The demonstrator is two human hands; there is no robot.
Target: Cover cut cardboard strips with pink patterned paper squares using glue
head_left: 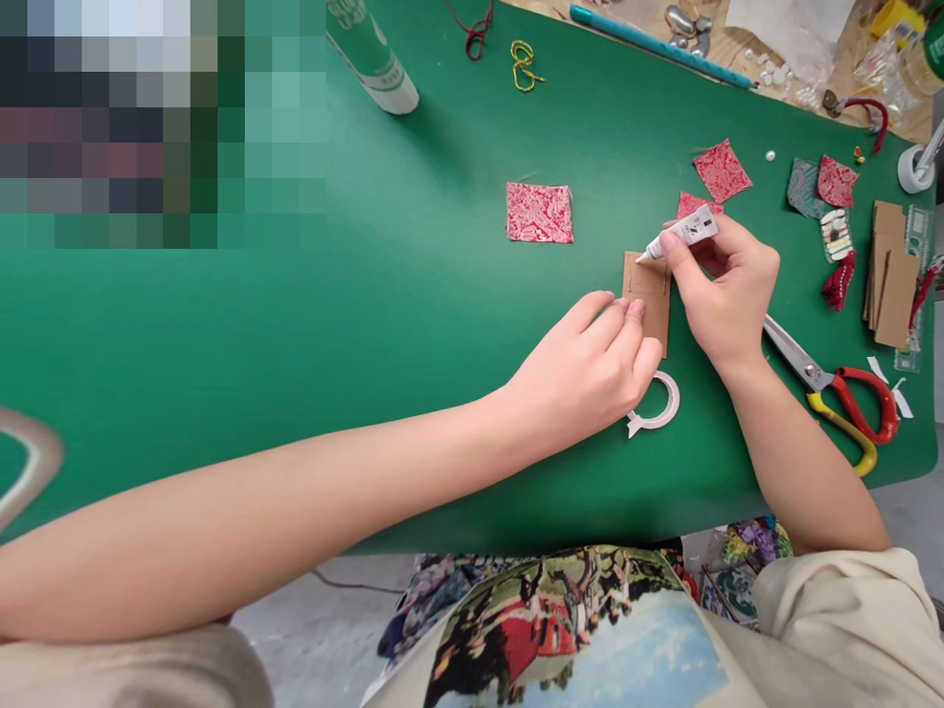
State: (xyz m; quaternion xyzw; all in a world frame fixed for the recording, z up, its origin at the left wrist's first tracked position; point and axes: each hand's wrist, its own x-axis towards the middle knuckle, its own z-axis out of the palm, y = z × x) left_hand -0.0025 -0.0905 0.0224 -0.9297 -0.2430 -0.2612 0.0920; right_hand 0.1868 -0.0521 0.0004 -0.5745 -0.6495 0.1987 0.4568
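My right hand [730, 280] pinches a small white glue tube [693, 228], tilted so its nozzle meets the upper part of a brown cardboard piece [647, 278]. My left hand [597, 359] has its fingers curled onto the lower part of that cardboard, holding it against the table; its thumb is mostly hidden. Faint lines or glue marks show on the cardboard. Just below the left fingers lies a roll of white tape [670, 401], partly covered by the hand. A red patterned fabric piece [699, 204] lies partly behind the tube.
Red fabric pieces [539, 212] lie flat on the green table [295, 324]. Scissors [815, 374] with red and yellow handles rest by my right forearm. Cardboard strips [889, 270] are stacked at the right. A green and white bottle [376, 59] and a teal pencil [664, 47] are farther back.
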